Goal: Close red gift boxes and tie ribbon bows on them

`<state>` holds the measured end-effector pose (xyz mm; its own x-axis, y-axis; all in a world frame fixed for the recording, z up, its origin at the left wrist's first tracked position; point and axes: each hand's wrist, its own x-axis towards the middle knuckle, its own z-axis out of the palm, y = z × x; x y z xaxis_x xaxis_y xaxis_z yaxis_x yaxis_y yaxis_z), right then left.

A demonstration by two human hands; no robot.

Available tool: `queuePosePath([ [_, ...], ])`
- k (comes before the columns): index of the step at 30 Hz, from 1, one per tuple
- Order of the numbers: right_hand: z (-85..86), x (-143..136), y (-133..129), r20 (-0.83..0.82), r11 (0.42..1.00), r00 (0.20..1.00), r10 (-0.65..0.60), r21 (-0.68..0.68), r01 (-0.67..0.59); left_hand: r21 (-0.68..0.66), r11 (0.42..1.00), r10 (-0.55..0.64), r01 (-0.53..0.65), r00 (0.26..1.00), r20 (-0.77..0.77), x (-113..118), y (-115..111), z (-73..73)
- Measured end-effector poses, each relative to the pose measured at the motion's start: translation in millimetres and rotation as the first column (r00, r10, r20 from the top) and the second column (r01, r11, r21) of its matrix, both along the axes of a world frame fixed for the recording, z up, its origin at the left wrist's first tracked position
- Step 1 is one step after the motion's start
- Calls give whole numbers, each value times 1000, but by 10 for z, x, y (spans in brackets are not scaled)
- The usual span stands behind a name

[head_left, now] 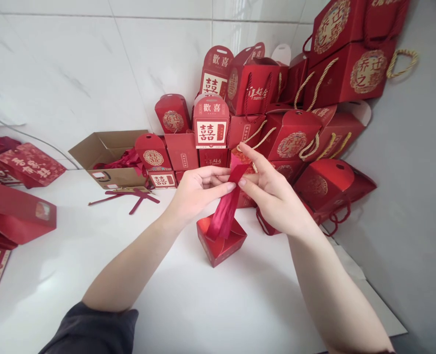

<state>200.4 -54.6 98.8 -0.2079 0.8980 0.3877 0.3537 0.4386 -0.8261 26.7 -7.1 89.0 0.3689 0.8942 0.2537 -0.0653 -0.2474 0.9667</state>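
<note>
Both my hands pinch a dark red satin ribbon (225,212) above a small red gift box (221,248). My left hand (199,189) grips the ribbon from the left between thumb and fingers. From the right, my right hand (271,191) pinches it with the thumb, its index finger stretched up along the ribbon's top end. The ribbon's lower ends hang down to the top of the box, which stands on the white table (159,295). Whether the ribbon is fastened to the box I cannot tell.
Red gift boxes with rope handles (291,137) are stacked against the wall at the back and right. An open cardboard box (110,147) holds red ribbons; loose dark red strips (138,196) lie before it. More red boxes (18,211) stand at the left.
</note>
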Motion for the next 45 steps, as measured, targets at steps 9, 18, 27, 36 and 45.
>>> queuePosePath([
  [9,-9,-22,-3,-88,998,996,20,-59,-25,2,1000,-6,6,1000,18,20,-30,-16],
  [18,34,-1,-38,-81,994,991,-106,-7,106,79,989,-125,125,992,4,17,41,1],
  [27,124,-3,-164,-87,928,949,-304,200,315,11,844,-516,537,816,-262,-285,220,-425],
  [36,159,99,-103,-138,914,963,-231,308,263,113,801,-517,588,774,-367,-263,255,-838],
  [45,151,215,-57,-56,880,940,-337,335,335,95,885,-439,457,884,-163,-235,201,-942],
])
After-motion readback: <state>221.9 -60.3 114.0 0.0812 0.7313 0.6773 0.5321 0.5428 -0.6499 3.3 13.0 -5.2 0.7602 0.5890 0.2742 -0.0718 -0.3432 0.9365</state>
